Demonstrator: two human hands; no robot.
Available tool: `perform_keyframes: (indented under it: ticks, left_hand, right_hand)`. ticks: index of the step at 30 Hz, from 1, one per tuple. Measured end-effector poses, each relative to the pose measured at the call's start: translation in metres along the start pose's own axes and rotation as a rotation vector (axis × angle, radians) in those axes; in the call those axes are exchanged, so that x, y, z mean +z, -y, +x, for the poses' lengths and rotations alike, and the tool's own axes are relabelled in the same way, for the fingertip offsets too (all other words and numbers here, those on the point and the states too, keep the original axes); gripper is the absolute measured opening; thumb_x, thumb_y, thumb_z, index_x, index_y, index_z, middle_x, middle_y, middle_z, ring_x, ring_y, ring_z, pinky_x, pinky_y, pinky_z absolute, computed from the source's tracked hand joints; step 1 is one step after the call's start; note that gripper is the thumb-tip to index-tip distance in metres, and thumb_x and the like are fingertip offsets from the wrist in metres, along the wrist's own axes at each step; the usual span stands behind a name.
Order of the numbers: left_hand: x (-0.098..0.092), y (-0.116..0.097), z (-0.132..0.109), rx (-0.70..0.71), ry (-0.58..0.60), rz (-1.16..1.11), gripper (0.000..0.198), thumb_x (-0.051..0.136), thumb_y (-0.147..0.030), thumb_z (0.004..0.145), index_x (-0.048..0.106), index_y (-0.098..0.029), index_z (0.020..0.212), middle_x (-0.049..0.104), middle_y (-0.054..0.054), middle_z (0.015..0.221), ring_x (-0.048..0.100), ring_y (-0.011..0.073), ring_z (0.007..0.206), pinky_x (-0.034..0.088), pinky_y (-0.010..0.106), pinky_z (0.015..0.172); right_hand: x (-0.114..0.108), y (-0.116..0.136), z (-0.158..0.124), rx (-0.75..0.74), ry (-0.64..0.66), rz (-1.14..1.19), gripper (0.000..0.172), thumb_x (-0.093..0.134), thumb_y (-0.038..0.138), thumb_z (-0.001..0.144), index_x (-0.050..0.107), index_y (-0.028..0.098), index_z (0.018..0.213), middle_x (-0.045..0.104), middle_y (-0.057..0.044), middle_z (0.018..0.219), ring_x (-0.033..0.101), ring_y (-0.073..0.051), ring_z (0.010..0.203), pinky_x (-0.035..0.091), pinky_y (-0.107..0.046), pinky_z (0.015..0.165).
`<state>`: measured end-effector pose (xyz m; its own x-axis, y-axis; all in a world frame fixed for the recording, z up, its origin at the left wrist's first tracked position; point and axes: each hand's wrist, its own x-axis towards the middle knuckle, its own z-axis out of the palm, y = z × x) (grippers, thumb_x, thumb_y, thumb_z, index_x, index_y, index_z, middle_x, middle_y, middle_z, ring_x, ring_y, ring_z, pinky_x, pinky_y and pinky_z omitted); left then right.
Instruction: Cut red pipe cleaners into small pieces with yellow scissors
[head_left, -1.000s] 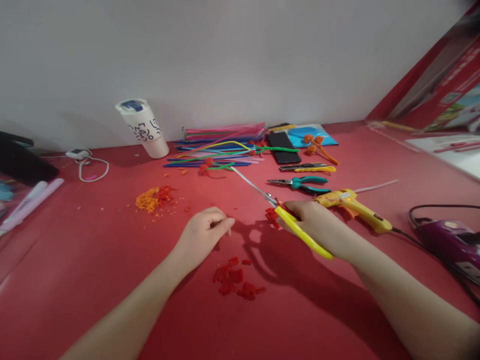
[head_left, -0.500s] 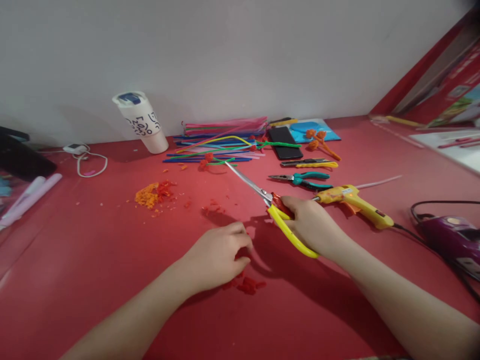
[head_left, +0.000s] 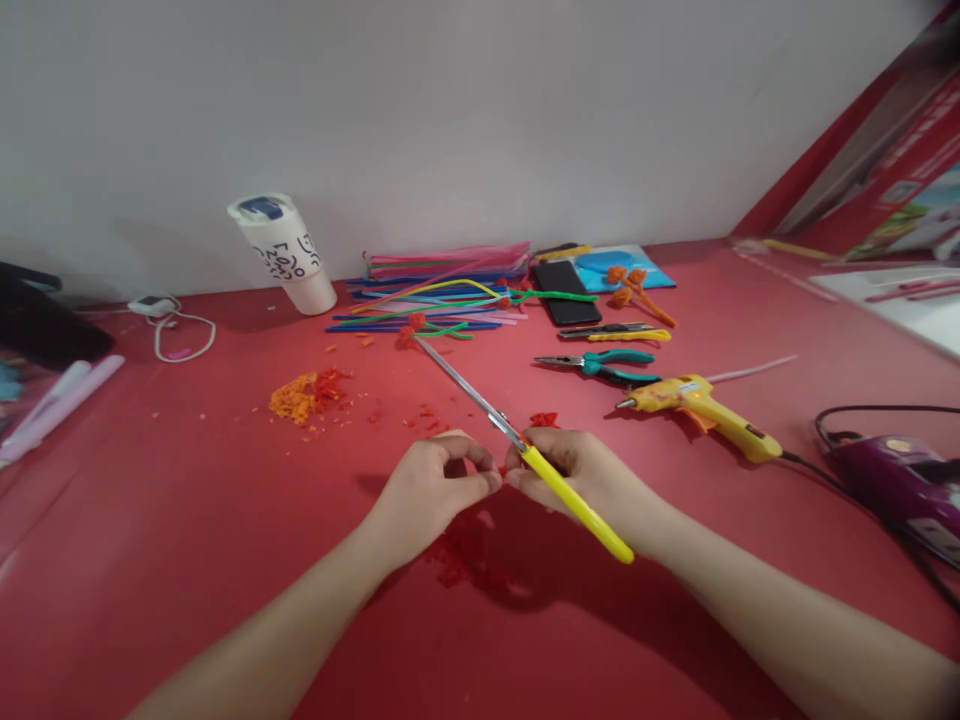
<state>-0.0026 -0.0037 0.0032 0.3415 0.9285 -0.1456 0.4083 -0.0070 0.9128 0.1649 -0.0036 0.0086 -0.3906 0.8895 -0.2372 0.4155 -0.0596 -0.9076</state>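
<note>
Left hand (head_left: 427,495): pinching one small red piece (head_left: 504,472), located between both hands' fingertips. Right hand (head_left: 600,480): fingertips at the same piece, also gripping one pair of scissors (head_left: 576,502), blades reaching past the left hand. One red pile (head_left: 461,562) lies nearer than the hands; one pair of pliers (head_left: 600,364) and one glue gun (head_left: 709,410), beyond the right hand.

The left hand (head_left: 427,490) and right hand (head_left: 604,480) faced each other, thumb tips just apart at the grip, fingers curled inward, each hand closed in a pinch. Behind the grip, the bare left forearm (head_left: 300,610) and right forearm (head_left: 780,600) slanted back and outward to either side, wrists nearly straight.
</note>
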Motion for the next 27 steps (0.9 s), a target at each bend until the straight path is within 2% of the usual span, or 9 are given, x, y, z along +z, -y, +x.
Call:
perform_keyframes:
  ticks: [5, 10, 14, 17, 20, 23, 27]
  left_hand:
    - [0.007, 0.001, -0.002, -0.003, -0.021, -0.012, 0.012, 0.053, -0.028, 0.067, 0.058, -0.016, 0.067, 0.054, -0.001, 0.062, 0.046, 0.009, 0.049, 0.034, 0.021, 0.048]
    - [0.009, 0.0, -0.002, -0.04, -0.028, -0.071, 0.012, 0.054, -0.026, 0.065, 0.061, -0.016, 0.068, 0.056, -0.001, 0.063, 0.046, 0.0086, 0.048, 0.033, 0.021, 0.046]
    - [0.005, -0.001, -0.001, -0.065, -0.091, -0.231, 0.01, 0.059, -0.025, 0.063, 0.061, -0.016, 0.067, 0.056, -0.001, 0.062, 0.047, 0.0082, 0.05, 0.033, 0.02, 0.048]
    - [-0.003, -0.001, 0.002, -0.106, -0.239, -0.457, 0.013, 0.062, -0.024, 0.06, 0.06, -0.015, 0.069, 0.049, -0.004, 0.052, 0.037, 0.004, 0.041, 0.026, 0.017, 0.04]
    - [-0.01, -0.002, 0.003, -0.096, -0.371, -0.647, 0.014, 0.064, -0.022, 0.059, 0.057, -0.015, 0.068, 0.045, -0.006, 0.049, 0.028, 0.0016, 0.037, 0.016, 0.016, 0.035]
    - [-0.015, -0.005, 0.002, -0.053, -0.404, -0.723, 0.011, 0.062, -0.022, 0.062, 0.055, -0.015, 0.066, 0.047, -0.005, 0.053, 0.029, 0.0012, 0.038, 0.013, 0.015, 0.034]
    - [-0.018, -0.01, 0.0, -0.034, -0.433, -0.735, 0.006, 0.059, -0.02, 0.065, 0.055, -0.015, 0.065, 0.039, -0.007, 0.046, 0.027, 0.0017, 0.037, 0.011, 0.015, 0.033]
  right_hand:
    - [0.003, 0.001, -0.001, -0.021, -0.031, 0.047, 0.009, 0.047, 0.025, 0.066, 0.044, 0.017, 0.063, 0.033, 0.007, 0.051, 0.029, -0.005, 0.047, 0.025, -0.018, 0.043]
    - [0.005, -0.003, 0.001, -0.082, -0.088, -0.054, 0.015, 0.049, 0.03, 0.067, 0.043, 0.017, 0.061, 0.034, 0.006, 0.054, 0.031, -0.006, 0.05, 0.027, -0.018, 0.045]
    - [0.0, -0.005, 0.0, -0.129, -0.19, -0.284, 0.022, 0.051, 0.037, 0.067, 0.04, 0.019, 0.062, 0.034, 0.007, 0.053, 0.031, -0.007, 0.047, 0.024, -0.018, 0.043]
    - [-0.004, -0.005, -0.002, -0.131, -0.231, -0.546, 0.028, 0.051, 0.045, 0.067, 0.038, 0.02, 0.065, 0.038, 0.006, 0.05, 0.032, -0.007, 0.043, 0.022, -0.019, 0.042]
    - [-0.006, -0.007, -0.003, -0.152, -0.223, -0.756, 0.03, 0.044, 0.05, 0.071, 0.04, 0.02, 0.072, 0.046, 0.003, 0.051, 0.041, -0.01, 0.043, 0.021, -0.021, 0.043]
    - [-0.003, -0.011, -0.004, -0.166, -0.213, -0.92, 0.032, 0.038, 0.051, 0.074, 0.042, 0.019, 0.078, 0.051, 0.0, 0.053, 0.047, -0.014, 0.044, 0.019, -0.023, 0.043]
    - [-0.001, -0.013, -0.004, -0.175, -0.179, -1.021, 0.035, 0.032, 0.05, 0.078, 0.044, 0.017, 0.082, 0.055, -0.002, 0.055, 0.051, -0.016, 0.046, 0.017, -0.024, 0.044]
